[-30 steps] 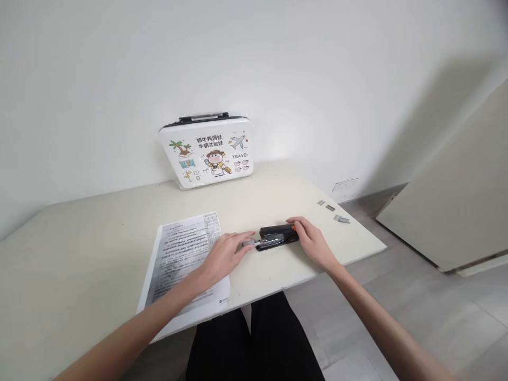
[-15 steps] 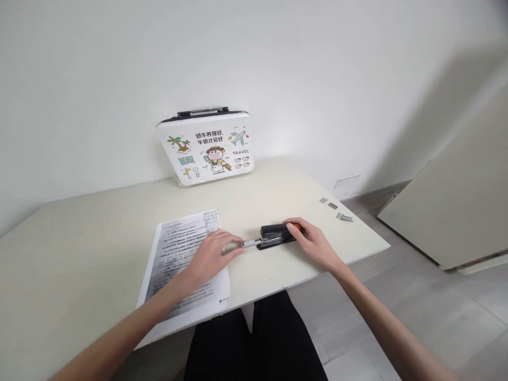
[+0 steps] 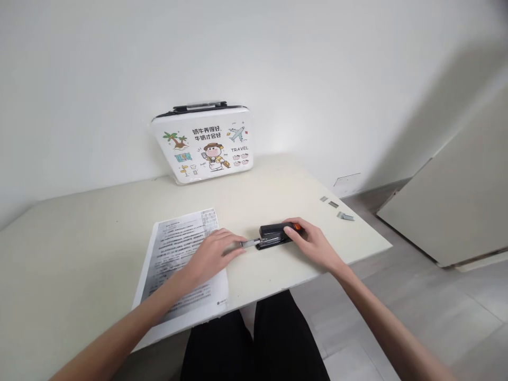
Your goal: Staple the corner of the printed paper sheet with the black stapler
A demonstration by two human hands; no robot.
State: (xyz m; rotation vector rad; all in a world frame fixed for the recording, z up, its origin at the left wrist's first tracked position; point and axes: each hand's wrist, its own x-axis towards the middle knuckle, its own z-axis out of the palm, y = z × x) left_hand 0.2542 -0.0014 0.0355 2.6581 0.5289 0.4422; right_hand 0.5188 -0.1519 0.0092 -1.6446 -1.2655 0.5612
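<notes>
A black stapler (image 3: 273,230) with an orange-red part at its rear rests on the pale table (image 3: 257,280). My right hand (image 3: 311,241) is closed round its rear end. From the stapler's front, at the left, sticks out a metal tray (image 3: 251,243). The fingers of my left hand (image 3: 216,251) pinch the outer end of this tray. Under my left hand and forearm lies a printed sheet of paper (image 3: 170,264), partly covered by them. What sits inside the tray is too small to make out.
A white case (image 3: 204,145) with cartoon pictures and a black handle stands upright against the wall. Several small strips of staples (image 3: 345,216) lie near the table's right edge. A pale panel (image 3: 448,201) stands on the floor at the right.
The view has shifted slightly. Both hands keep their hold on the stapler and its tray, with hardly any movement.
</notes>
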